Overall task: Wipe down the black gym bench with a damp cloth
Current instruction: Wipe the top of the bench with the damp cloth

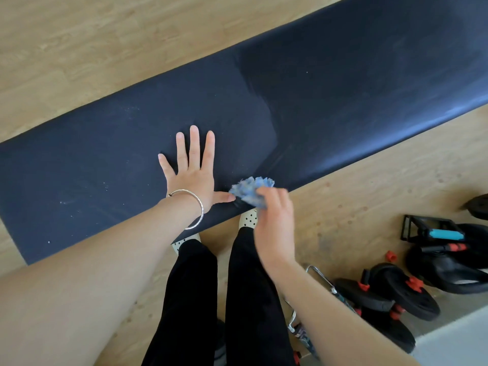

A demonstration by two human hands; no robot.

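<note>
The black gym bench (303,101) runs diagonally from lower left to upper right. Its right part looks darker and streaked; its left part is matte with pale specks. My left hand (191,173) lies flat on the pad, fingers spread, a silver bangle on the wrist. My right hand (274,220) grips a bunched blue cloth (250,190) at the bench's near edge, right beside my left thumb. The cloth and right hand are blurred.
Wooden floor (92,43) surrounds the bench. My legs in black trousers (211,299) and spotted shoes stand against the near edge. Black weight plates with red collars (390,299), a black stand (433,231) and a shoe lie on the floor at right.
</note>
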